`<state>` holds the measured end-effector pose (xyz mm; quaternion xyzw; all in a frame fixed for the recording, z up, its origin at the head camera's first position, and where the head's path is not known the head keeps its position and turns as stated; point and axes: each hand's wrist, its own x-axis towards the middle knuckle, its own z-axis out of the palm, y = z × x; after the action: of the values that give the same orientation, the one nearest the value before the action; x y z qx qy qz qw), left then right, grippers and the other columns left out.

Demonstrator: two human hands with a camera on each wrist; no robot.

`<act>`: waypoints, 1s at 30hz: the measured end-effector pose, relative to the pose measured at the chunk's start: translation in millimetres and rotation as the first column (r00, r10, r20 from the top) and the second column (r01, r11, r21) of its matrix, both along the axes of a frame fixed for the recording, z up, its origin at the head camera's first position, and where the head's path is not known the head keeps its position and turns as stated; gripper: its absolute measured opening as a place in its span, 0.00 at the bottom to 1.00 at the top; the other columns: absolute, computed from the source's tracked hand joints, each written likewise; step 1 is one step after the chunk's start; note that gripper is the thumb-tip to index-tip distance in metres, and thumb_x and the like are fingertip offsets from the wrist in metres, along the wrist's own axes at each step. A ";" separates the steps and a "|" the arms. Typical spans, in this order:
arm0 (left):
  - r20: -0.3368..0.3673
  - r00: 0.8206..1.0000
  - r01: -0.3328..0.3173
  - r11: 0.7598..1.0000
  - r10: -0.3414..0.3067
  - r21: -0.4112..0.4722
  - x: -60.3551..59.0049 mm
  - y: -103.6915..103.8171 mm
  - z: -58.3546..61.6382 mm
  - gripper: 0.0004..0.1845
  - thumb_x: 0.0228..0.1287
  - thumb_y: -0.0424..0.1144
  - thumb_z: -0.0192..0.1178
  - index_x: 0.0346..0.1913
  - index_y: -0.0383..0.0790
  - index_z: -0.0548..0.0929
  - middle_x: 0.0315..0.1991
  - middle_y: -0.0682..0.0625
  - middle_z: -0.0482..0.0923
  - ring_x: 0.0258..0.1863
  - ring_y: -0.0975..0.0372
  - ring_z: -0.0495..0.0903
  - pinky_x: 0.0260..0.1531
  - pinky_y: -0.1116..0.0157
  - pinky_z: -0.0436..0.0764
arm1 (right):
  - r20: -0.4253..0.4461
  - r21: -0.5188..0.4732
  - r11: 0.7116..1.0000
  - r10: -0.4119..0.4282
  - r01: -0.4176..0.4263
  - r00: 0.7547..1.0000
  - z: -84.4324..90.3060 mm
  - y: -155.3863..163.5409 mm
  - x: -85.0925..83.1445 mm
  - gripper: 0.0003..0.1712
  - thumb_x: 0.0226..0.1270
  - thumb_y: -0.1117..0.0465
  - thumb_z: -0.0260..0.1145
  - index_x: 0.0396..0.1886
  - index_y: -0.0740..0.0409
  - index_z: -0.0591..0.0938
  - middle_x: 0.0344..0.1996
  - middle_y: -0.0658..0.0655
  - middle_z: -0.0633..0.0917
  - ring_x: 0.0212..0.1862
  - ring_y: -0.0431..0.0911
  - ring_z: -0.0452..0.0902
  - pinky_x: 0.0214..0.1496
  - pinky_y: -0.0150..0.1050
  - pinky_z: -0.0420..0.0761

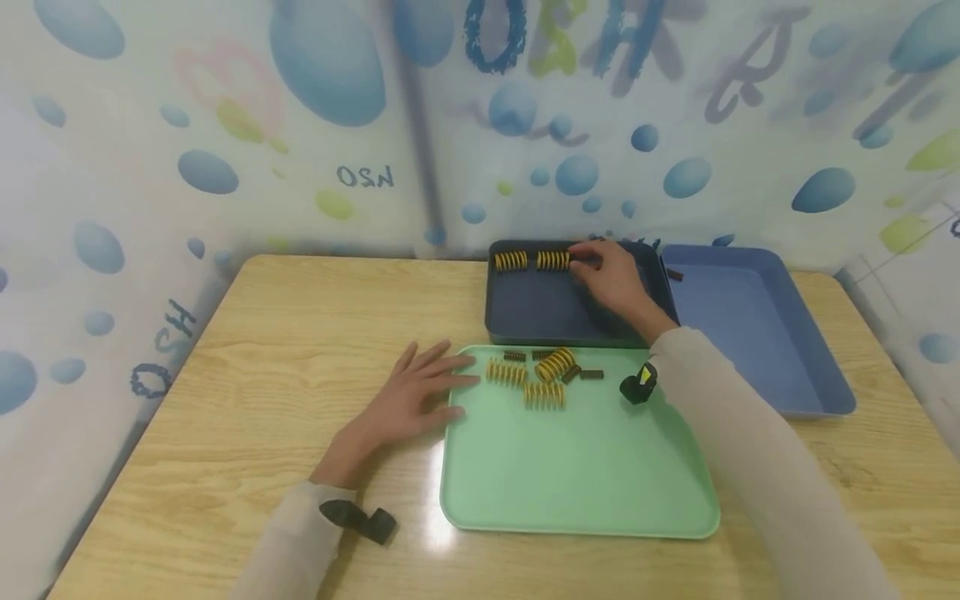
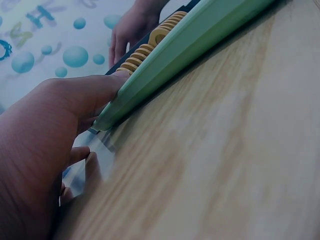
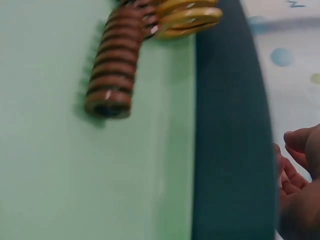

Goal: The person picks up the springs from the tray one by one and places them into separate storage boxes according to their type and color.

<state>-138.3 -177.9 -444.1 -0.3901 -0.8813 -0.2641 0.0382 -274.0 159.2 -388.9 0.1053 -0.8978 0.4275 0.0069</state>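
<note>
My right hand (image 1: 617, 279) reaches into the dark tray (image 1: 525, 308), its thumb and forefinger pinching the right end of a yellow coil spring (image 1: 553, 262). Another yellow spring (image 1: 512, 262) lies to the left of it, along the tray's back wall. At the left rim of the green tray (image 1: 577, 475), my left hand (image 1: 412, 396) has its fingers spread, with fingertips over the edge. Close to them lie a yellow spring (image 1: 507, 372), two more yellow springs and several smaller brown springs (image 3: 114, 65). In the right wrist view, the dark wall partly hides the right fingertips.
A blue tray (image 1: 757, 333) stands right of the dark one, with a small brown spring (image 1: 675, 274) near its back left corner. All three trays sit on a wooden table (image 1: 337, 308), and a patterned wall covering (image 1: 450, 125) rises behind it.
</note>
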 end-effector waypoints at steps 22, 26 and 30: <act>-0.013 1.000 0.005 1.000 -0.005 -0.005 -0.6 1.0 -0.6 0.24 0.66 0.55 0.55 0.62 0.51 0.77 0.68 0.52 0.66 0.71 0.45 0.52 0.65 0.37 0.38 | 0.027 -0.316 0.949 -0.005 0.014 1.000 9.5 29.7 81.5 0.21 0.71 0.53 0.60 0.58 0.58 0.78 0.51 0.59 0.78 0.40 0.55 0.78 0.34 0.40 0.77; -0.016 1.000 0.003 1.000 -0.003 -0.001 -0.9 0.5 -2.1 0.25 0.66 0.57 0.54 0.62 0.52 0.77 0.68 0.52 0.66 0.71 0.45 0.52 0.65 0.37 0.38 | 0.015 -0.319 0.948 0.011 -0.006 1.000 14.7 31.2 95.6 0.20 0.71 0.54 0.60 0.58 0.58 0.78 0.49 0.63 0.78 0.37 0.52 0.78 0.30 0.37 0.76; -0.022 1.000 0.001 1.000 -0.001 0.005 -0.8 0.5 -2.1 0.25 0.67 0.57 0.54 0.62 0.51 0.77 0.68 0.52 0.67 0.71 0.45 0.53 0.64 0.36 0.39 | -0.014 -0.257 0.966 0.034 -0.037 0.999 19.2 32.9 109.6 0.19 0.72 0.54 0.59 0.57 0.58 0.78 0.48 0.63 0.79 0.36 0.52 0.78 0.32 0.37 0.79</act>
<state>-139.1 -177.4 -446.3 -0.3933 -0.8799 -0.2622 0.0487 -164.4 192.1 -369.6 0.1216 -0.8329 0.5397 0.0173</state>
